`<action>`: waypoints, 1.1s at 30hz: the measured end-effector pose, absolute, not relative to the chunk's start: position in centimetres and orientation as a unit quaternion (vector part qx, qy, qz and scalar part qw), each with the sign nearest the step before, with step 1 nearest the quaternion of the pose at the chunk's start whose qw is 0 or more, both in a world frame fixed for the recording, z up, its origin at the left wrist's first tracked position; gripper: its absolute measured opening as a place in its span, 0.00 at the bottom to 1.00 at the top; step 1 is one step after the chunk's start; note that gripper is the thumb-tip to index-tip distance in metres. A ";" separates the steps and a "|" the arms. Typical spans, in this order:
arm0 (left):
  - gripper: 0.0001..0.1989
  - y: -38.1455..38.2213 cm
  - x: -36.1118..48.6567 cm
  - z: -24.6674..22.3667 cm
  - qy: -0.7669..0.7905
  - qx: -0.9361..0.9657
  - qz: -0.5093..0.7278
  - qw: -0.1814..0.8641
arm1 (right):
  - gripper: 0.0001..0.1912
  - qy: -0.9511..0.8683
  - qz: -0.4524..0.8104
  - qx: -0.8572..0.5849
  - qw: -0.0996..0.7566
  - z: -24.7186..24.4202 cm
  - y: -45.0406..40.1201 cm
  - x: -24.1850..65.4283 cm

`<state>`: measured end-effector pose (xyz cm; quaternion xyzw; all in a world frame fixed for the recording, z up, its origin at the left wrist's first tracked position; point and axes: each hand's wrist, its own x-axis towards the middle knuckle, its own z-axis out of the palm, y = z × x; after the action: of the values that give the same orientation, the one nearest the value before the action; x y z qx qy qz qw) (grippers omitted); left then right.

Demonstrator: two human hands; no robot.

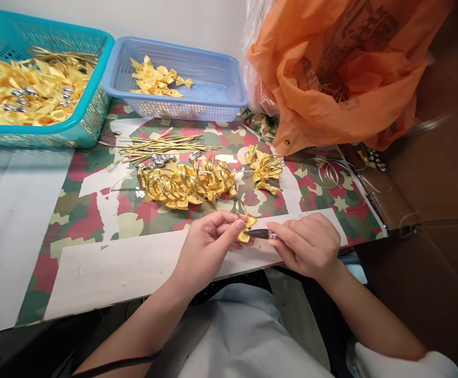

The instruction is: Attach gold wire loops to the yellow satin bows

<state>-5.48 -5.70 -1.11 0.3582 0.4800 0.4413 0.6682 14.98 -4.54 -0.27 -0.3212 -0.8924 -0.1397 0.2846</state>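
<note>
My left hand (207,247) pinches a yellow ribbon bow (243,238) with a gold wire loop standing up from it. In my right hand (311,244) is a slim tool with a dark tapered tip (258,234) and a pinkish patterned part by the fingers; its exact kind is unclear. The tip meets the bow's middle, just above the white strip at the table's near edge. Beyond my hands lies a row of yellow bows with gold loops (189,184), and a smaller cluster of bows (267,169) sits to its right. Small silver bells (160,160) rest behind the row.
Gold wire ties (166,145) lie in a loose pile. At the back stand a teal basket (95,105) full of yellow bows and bells and a blue basket (221,105) with fewer bows. An orange plastic bag (354,115) bulges at the right, beside cardboard (437,178).
</note>
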 end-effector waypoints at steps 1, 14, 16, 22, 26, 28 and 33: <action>0.11 -5.7 -5.5 -1.1 0.481 0.359 0.440 0.668 | 0.11 -0.892 -0.138 -0.319 0.289 -0.3 -4.6 15.0; 0.09 -5.9 -5.8 -1.7 0.406 0.311 0.490 0.707 | 0.09 -0.749 0.007 -0.552 0.368 -2.1 -3.6 18.4; 0.09 -5.8 -5.7 -1.6 0.416 0.320 0.488 0.697 | 0.09 -0.743 0.030 -0.554 0.375 -2.4 -3.7 18.3; 0.10 -5.8 -5.5 -1.6 0.429 0.363 0.476 0.676 | 0.09 -0.760 0.090 -0.527 0.368 -2.1 -4.3 16.7; 0.10 -5.9 -5.5 -1.8 0.430 0.371 0.472 0.674 | 0.10 -0.807 0.117 -0.465 0.346 -1.2 -4.8 15.8; 0.09 -6.0 -5.6 -1.9 0.434 0.373 0.476 0.668 | 0.09 -0.817 0.124 -0.446 0.345 -0.9 -5.0 15.6; 0.07 -5.9 -5.6 -1.7 0.433 0.379 0.472 0.668 | 0.09 -0.830 0.122 -0.427 0.337 -0.8 -5.1 15.1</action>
<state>-5.56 -5.92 -1.66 0.3786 0.4326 0.4725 0.6681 15.08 -5.08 -0.76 -0.4270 -0.8302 0.1224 0.3369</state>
